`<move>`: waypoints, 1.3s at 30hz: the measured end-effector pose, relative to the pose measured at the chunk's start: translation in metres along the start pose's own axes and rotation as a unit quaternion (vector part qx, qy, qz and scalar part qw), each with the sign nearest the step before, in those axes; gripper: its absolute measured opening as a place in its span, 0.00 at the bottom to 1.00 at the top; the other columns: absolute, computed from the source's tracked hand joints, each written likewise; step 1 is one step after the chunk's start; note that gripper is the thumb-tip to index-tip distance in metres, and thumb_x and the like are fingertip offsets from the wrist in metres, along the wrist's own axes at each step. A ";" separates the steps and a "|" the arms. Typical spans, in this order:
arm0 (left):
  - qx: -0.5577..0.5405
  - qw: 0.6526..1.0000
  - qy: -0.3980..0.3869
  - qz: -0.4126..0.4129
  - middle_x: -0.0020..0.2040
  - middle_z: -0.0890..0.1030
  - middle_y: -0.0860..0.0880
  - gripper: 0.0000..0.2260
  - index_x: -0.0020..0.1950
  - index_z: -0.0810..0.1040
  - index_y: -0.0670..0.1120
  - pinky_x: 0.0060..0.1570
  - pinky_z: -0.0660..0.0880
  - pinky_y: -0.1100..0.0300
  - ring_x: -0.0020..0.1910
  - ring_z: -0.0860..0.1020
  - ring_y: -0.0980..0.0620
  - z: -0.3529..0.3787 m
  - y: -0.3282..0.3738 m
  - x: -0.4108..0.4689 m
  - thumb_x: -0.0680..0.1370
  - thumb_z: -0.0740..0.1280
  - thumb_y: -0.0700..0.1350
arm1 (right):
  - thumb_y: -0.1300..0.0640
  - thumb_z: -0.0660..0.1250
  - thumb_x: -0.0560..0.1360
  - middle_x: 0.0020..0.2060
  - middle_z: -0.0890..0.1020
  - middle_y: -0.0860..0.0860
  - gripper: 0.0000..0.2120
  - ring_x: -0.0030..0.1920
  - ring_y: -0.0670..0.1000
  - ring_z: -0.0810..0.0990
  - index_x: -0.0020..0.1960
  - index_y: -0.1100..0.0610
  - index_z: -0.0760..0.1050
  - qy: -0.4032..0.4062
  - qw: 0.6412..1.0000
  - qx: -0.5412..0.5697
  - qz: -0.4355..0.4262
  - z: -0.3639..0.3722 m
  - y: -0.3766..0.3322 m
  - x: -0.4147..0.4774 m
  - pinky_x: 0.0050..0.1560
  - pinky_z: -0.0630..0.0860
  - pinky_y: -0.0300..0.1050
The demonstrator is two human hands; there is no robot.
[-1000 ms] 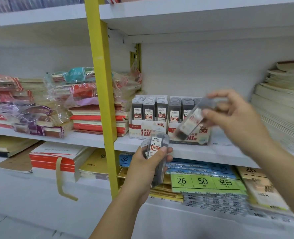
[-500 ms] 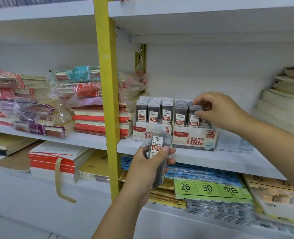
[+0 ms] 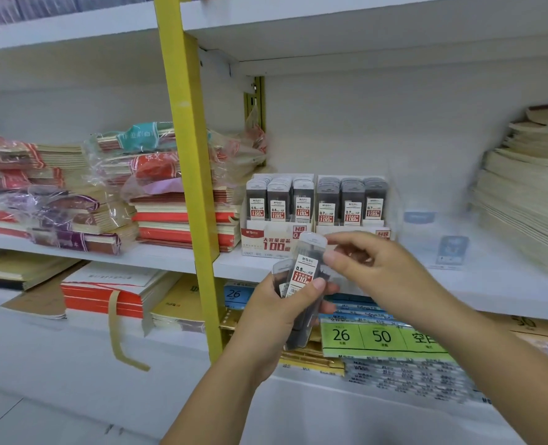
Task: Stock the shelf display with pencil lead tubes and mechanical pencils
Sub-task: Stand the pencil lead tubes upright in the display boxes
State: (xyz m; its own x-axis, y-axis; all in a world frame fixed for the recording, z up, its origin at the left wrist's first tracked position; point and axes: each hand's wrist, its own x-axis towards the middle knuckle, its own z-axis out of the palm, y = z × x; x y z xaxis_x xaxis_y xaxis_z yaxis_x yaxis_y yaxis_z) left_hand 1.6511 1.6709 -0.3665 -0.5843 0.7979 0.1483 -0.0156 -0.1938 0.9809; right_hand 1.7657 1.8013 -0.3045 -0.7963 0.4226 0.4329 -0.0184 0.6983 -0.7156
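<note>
My left hand [image 3: 276,319] grips a small bundle of clear pencil lead tubes [image 3: 301,284] with red and white 0.5 labels, held upright in front of the middle shelf. My right hand [image 3: 372,271] pinches the top tube of that bundle between thumb and fingers. Behind them on the shelf stand two white display boxes side by side: the left box [image 3: 276,242] holds rows of 0.5 tubes, the right box [image 3: 351,200] holds rows of 0.7 tubes. My hands cover the lower front of the right box. No mechanical pencils are in sight.
A yellow upright post [image 3: 192,187] stands just left of the boxes. Stacked notebooks in plastic wrap [image 3: 112,187] fill the shelf to the left, paper stacks [image 3: 529,194] the right end. A clear empty holder [image 3: 427,226] sits right of the boxes. Packs with green labels [image 3: 382,338] lie below.
My right hand set a tube into the 0.7 box, then came back down to the bundle in my left hand and took hold of its top tube.
</note>
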 end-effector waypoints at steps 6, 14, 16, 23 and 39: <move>0.004 0.999 -0.014 -0.030 0.53 0.87 0.48 0.23 0.63 0.76 0.53 0.40 0.78 0.59 0.44 0.84 0.54 0.004 -0.005 -0.003 0.71 0.75 0.57 | 0.50 0.70 0.75 0.41 0.83 0.37 0.04 0.41 0.36 0.79 0.47 0.42 0.81 0.054 0.988 0.140 0.045 0.007 0.025 -0.001 0.43 0.72 0.38; -0.048 0.995 0.014 -0.083 0.48 0.87 0.43 0.19 0.61 0.74 0.55 0.38 0.77 0.57 0.38 0.82 0.52 -0.002 0.000 -0.004 0.72 0.72 0.56 | 0.59 0.66 0.79 0.41 0.86 0.50 0.05 0.39 0.49 0.84 0.53 0.53 0.79 0.093 0.971 0.213 0.055 0.004 0.027 -0.001 0.38 0.79 0.40; -0.080 0.994 0.027 -0.075 0.48 0.87 0.43 0.13 0.62 0.74 0.54 0.39 0.78 0.57 0.39 0.83 0.52 -0.004 0.002 -0.003 0.78 0.70 0.50 | 0.60 0.66 0.78 0.41 0.86 0.50 0.07 0.39 0.50 0.84 0.54 0.52 0.79 0.098 0.971 0.213 0.037 0.004 0.020 0.003 0.38 0.79 0.40; -0.137 0.987 0.079 -0.002 0.53 0.87 0.47 0.10 0.63 0.73 0.49 0.44 0.81 0.56 0.52 0.86 0.49 -0.029 0.016 0.000 0.82 0.65 0.43 | 0.60 0.68 0.77 0.41 0.85 0.45 0.10 0.40 0.44 0.84 0.48 0.44 0.74 0.173 0.976 0.098 -0.094 -0.025 -0.028 0.059 0.39 0.79 0.37; -0.107 0.991 0.071 0.040 0.53 0.87 0.50 0.11 0.63 0.75 0.54 0.47 0.83 0.57 0.51 0.86 0.50 -0.055 0.012 0.005 0.81 0.65 0.49 | 0.50 0.69 0.75 0.48 0.75 0.46 0.07 0.53 0.47 0.66 0.53 0.44 0.77 0.090 0.917 -0.370 -0.117 -0.007 -0.021 0.133 0.50 0.65 0.46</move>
State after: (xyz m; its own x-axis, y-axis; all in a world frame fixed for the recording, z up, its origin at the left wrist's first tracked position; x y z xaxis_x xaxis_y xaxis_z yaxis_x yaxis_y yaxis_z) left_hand 1.6032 1.6408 -0.3614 -0.6986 0.6895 0.1913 -0.1264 -0.3821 0.9154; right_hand 1.6644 1.8468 -0.2287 -0.7083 0.2537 0.6587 0.2927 0.9547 -0.0529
